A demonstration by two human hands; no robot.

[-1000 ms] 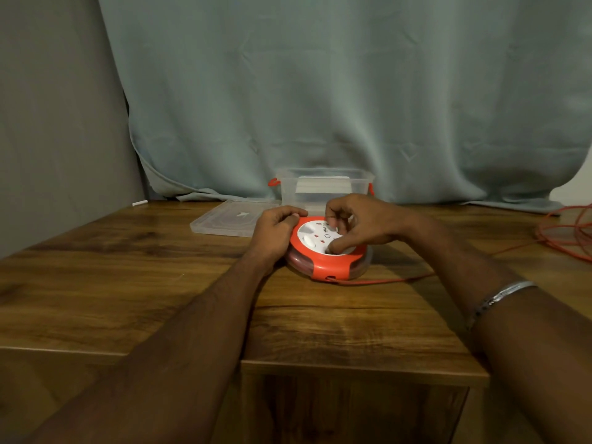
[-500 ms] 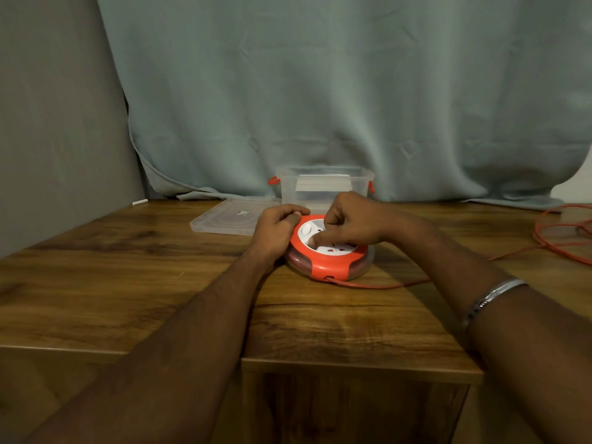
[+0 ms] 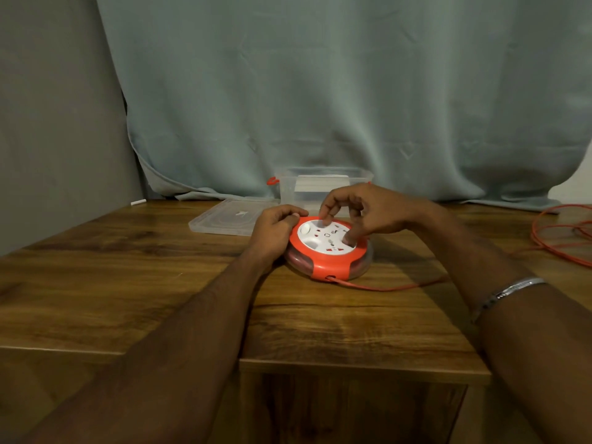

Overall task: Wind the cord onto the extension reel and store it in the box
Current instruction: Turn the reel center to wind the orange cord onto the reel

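A round orange extension reel [image 3: 330, 262] with a white socket face lies flat on the wooden table [image 3: 128, 283]. My left hand [image 3: 275, 229] grips its left rim. My right hand [image 3: 362, 209] reaches over the white face, one curled finger pressed into a recess at the right side, the other fingers lifted. An orange cord [image 3: 384, 287] leaves the reel's front and runs right to loose loops [image 3: 557, 235] at the table's right edge. Behind the reel stands the clear plastic box [image 3: 323, 184], open, with orange latches.
The box's clear lid [image 3: 229, 219] lies flat to the left of the box. A pale green curtain [image 3: 320, 91] hangs behind the table, a grey wall on the left. The table's front edge steps down at the left near me.
My right hand has turned on the reel's face, its finger moving from the near left of the white disc round to the right side. The loose cord loops have shifted on the right.
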